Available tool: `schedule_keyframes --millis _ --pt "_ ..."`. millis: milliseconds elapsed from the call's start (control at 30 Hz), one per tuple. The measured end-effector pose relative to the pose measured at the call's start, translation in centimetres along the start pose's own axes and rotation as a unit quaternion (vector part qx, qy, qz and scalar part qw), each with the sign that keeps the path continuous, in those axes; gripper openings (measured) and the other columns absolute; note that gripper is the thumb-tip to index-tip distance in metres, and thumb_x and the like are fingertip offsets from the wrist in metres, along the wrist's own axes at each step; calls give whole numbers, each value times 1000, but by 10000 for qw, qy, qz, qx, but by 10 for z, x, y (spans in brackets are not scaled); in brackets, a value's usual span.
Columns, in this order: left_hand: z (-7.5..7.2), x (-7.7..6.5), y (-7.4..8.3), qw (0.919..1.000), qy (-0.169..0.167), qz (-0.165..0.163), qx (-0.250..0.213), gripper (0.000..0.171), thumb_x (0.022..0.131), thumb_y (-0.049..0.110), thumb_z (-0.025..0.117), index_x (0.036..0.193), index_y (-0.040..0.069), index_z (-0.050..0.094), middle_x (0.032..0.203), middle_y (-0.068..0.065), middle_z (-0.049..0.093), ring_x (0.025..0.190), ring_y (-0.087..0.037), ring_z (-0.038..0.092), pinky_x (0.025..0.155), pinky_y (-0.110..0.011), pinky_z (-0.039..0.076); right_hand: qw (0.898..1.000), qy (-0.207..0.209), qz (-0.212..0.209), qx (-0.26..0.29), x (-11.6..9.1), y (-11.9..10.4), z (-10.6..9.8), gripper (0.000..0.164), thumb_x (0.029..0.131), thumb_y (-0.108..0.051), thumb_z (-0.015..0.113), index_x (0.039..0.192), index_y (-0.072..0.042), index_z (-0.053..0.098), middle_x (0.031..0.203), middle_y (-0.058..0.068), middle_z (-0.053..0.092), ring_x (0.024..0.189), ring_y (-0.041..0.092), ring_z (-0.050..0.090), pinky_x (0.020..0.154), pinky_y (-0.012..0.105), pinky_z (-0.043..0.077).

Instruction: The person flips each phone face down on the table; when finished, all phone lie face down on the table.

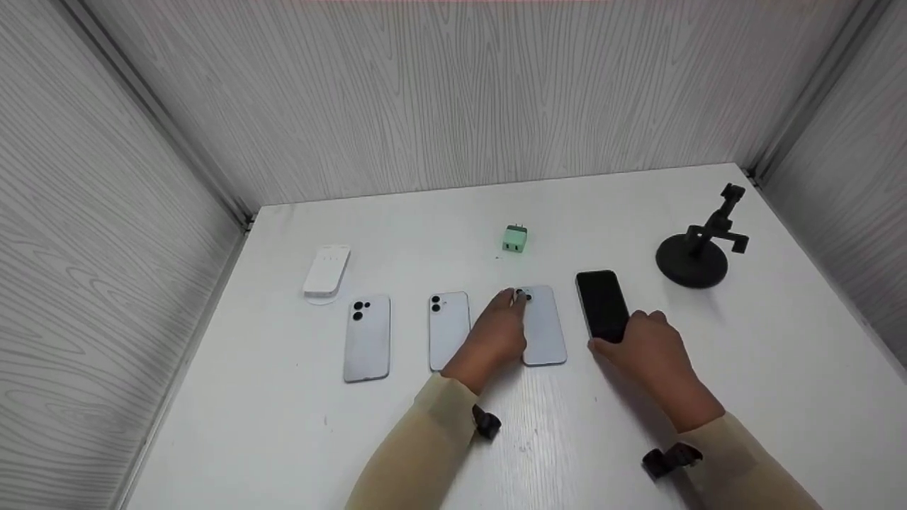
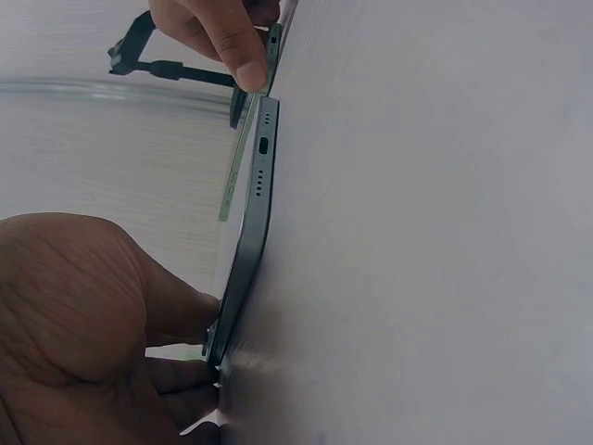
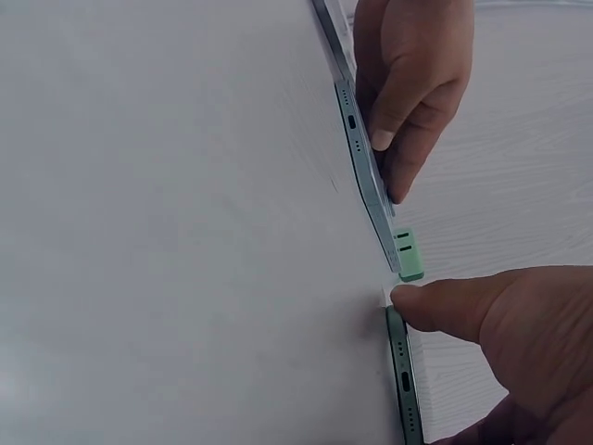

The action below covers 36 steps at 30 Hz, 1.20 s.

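Observation:
My left hand (image 1: 496, 329) pinches the upper left edge of a pale blue phone (image 1: 545, 333), thumb by its cameras. That phone (image 2: 250, 232) lies back up, its port end facing the left wrist view. To its right, a phone with a black screen (image 1: 601, 301) lies face up. My right hand (image 1: 652, 350) grips its lower end, thumb at the left edge and fingers over the right edge. In the right wrist view the thumb of my right hand (image 3: 528, 343) touches the dark phone's corner (image 3: 404, 375); the other fingers are mostly out of sight.
A white phone (image 1: 448, 329) and a silver phone (image 1: 368, 340) lie back up on the left. Behind are a white block-shaped device (image 1: 327, 271), a green charger plug (image 1: 515, 239) and a black stand (image 1: 693, 262) with a round base. Panelled walls enclose the white table (image 1: 248, 425).

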<state>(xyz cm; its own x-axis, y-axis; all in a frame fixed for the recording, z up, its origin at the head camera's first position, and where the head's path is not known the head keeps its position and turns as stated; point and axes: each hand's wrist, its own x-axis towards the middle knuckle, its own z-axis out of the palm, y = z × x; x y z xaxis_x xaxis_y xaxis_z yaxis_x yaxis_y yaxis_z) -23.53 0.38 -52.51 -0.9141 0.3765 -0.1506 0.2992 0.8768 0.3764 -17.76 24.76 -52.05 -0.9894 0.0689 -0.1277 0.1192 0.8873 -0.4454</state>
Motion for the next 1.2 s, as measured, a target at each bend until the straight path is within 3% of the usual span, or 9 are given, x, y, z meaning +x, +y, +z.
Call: schedule_keyframes --millis 167,367,567,833,1000,1200 --pt "0 -2 0 9999 13 -88 -102 60 111 4 50 169 1 36 176 -20 33 166 -31 32 135 -39 29 9997 -84 191 158 5 2 -3 77 87 -45 77 118 23 56 109 33 56 84 38 62 76 53 56" --pt "0 -2 -1 9999 0 -96 -120 58 113 8 48 169 2 36 177 -19 33 166 -31 31 135 -39 28 9985 -257 359 320 9 12 -6 86 83 -44 81 124 25 50 115 36 54 92 40 60 84 56 55" --pt "0 -1 -2 10000 13 -31 -52 60 110 5 50 169 1 37 175 -21 35 165 -32 33 135 -39 29 9982 -310 156 485 9 20 -10 81 89 -46 81 122 24 55 119 40 60 104 47 62 90 61 53" --pt "-1 -1 -1 9999 -47 -105 -109 60 110 5 50 169 2 37 177 -20 33 166 -31 31 135 -39 28 9973 -282 134 670 8 29 -21 50 102 -34 68 113 15 64 109 32 68 90 36 64 72 42 51" --pt "0 -1 -2 10000 -20 -51 -76 59 111 6 49 169 1 37 177 -20 33 166 -31 31 135 -39 28 9976 -73 146 671 3 32 -30 43 105 -31 64 113 11 68 111 28 72 95 37 66 76 43 51" --pt "1 -2 -4 9997 2 -51 -255 61 111 6 51 169 1 35 177 -20 32 167 -31 30 135 -38 27 9974 238 179 651 -6 35 -38 40 107 -27 61 117 11 68 107 28 75 89 37 68 69 41 50"
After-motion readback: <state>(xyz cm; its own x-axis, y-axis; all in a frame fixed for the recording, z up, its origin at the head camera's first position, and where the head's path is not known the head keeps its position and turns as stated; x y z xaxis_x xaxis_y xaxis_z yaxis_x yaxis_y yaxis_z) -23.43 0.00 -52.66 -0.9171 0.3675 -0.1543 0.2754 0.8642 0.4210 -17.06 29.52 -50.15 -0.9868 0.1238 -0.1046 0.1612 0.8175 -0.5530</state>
